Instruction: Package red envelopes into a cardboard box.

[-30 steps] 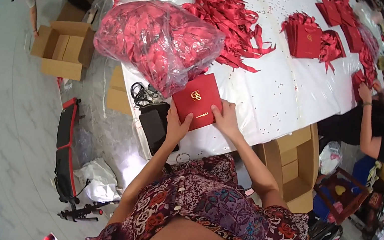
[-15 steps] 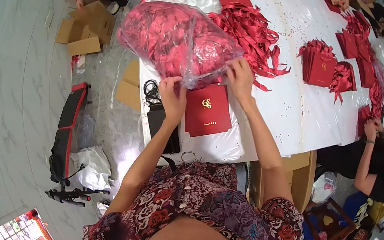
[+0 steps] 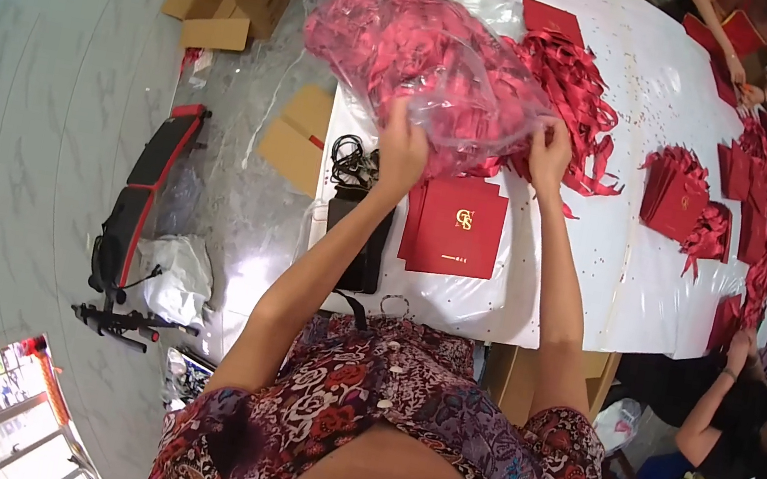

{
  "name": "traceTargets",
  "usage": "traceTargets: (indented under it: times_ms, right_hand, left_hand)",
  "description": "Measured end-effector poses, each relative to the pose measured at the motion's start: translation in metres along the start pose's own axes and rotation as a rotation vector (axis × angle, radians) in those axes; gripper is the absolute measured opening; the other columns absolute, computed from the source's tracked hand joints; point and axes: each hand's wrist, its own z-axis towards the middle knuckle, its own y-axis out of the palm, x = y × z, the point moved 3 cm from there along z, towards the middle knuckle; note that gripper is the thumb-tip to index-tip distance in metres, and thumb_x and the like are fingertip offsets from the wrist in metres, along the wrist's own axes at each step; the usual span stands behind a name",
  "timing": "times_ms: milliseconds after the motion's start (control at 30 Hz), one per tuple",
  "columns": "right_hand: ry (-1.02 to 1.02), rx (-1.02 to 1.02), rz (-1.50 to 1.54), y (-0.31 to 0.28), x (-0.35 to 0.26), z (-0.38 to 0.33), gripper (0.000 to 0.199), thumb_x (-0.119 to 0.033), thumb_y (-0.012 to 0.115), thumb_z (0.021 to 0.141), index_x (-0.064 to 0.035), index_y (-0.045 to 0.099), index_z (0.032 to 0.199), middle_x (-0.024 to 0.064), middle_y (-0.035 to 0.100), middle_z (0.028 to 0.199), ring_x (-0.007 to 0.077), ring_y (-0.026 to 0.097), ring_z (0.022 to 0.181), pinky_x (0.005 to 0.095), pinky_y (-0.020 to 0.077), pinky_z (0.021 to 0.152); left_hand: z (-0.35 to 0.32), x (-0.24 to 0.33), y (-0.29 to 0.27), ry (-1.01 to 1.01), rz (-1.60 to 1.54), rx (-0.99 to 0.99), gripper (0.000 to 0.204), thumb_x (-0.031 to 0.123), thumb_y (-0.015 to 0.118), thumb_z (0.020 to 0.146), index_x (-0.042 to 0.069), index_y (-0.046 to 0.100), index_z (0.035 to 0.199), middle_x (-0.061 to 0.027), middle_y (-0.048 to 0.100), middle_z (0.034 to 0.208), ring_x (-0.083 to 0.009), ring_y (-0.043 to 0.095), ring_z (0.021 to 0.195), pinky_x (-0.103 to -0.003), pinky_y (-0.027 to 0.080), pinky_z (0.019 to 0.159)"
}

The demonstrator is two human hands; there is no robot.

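Both hands, left hand & right hand, pinch the clear bag of red ribbons; thin film may tear, spilling onto red folder.

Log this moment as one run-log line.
left hand: grips clear bag of red ribbons | right hand: grips same bag | red folder: flat on white table, below bag
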Motion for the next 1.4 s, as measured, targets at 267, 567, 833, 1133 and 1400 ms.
traceTargets:
  times_ms: [267, 567, 833, 1133, 1400]
  right_hand:
    - [-0.212, -0.066, -0.176, -0.015, -0.045, -0.127, 0.015, -0.007, 0.061, 0.082, 0.0, 0.055, 0.093, 0.0135, 0.052, 0.091, 0.0272, 0.051, 0.088, 0.035, 0.0416, 0.079]
    - [-0.278, -0.429, -0.395, 0.005, -0.061, -0.166, 0.02, -0.013, 0.061, 0.084, -0.0008, 0.058, 0.1, 0.0196, 0.053, 0.104, 0.0361, 0.051, 0.098, 0.0433, 0.0404, 0.085]
    - [-0.231, -0.184, -0.461, -0.029, -0.047, -0.153, 0.02, -0.009, 0.057, 0.087, 0.0018, 0.057, 0.105, 0.0201, 0.053, 0.106, 0.0361, 0.052, 0.1, 0.0422, 0.0416, 0.089]
    - [-0.06, -0.101, -0.165, 0.005, -0.103, -0.235, 0.015, 0.0, 0.056, 0.084, 0.0007, 0.059, 0.099, 0.0159, 0.058, 0.097, 0.0305, 0.055, 0.092, 0.0376, 0.0437, 0.083]
    - [-0.014, -0.663, 0.055, 0.091, -0.087, -0.297, 0.01, -0.002, 0.058, 0.083, -0.0023, 0.06, 0.093, 0.0136, 0.056, 0.088, 0.0336, 0.055, 0.086, 0.0395, 0.0454, 0.077]
  left_hand:
    - [-0.004, 0.013, 0.036, 0.086, 0.19, 0.077, 0.034, 0.0, 0.047, 0.079, 0.002, 0.048, 0.113, -0.0271, 0.058, 0.087, -0.0452, 0.057, 0.083, -0.054, 0.043, 0.073]
    - [-0.022, 0.019, 0.051, 0.136, -0.003, -0.101, 0.042, 0.002, 0.046, 0.08, -0.005, 0.041, 0.121, -0.0301, 0.05, 0.114, -0.0456, 0.047, 0.109, -0.049, 0.038, 0.094]
    - [-0.062, 0.043, 0.057, 0.125, -0.009, -0.181, 0.068, 0.001, 0.05, 0.078, -0.004, 0.024, 0.14, -0.0278, 0.036, 0.132, -0.0442, 0.036, 0.123, -0.045, 0.029, 0.107]
    - [-0.148, 0.016, -0.096, -0.009, 0.08, -0.417, 0.045, -0.002, 0.052, 0.079, 0.007, 0.053, 0.123, -0.0168, 0.05, 0.12, -0.0337, 0.054, 0.106, -0.035, 0.044, 0.091]
    - [-0.214, -0.085, -0.216, -0.33, 0.347, -0.28, 0.039, -0.003, 0.05, 0.081, 0.006, 0.056, 0.118, -0.0139, 0.059, 0.106, -0.0252, 0.062, 0.091, -0.031, 0.05, 0.078]
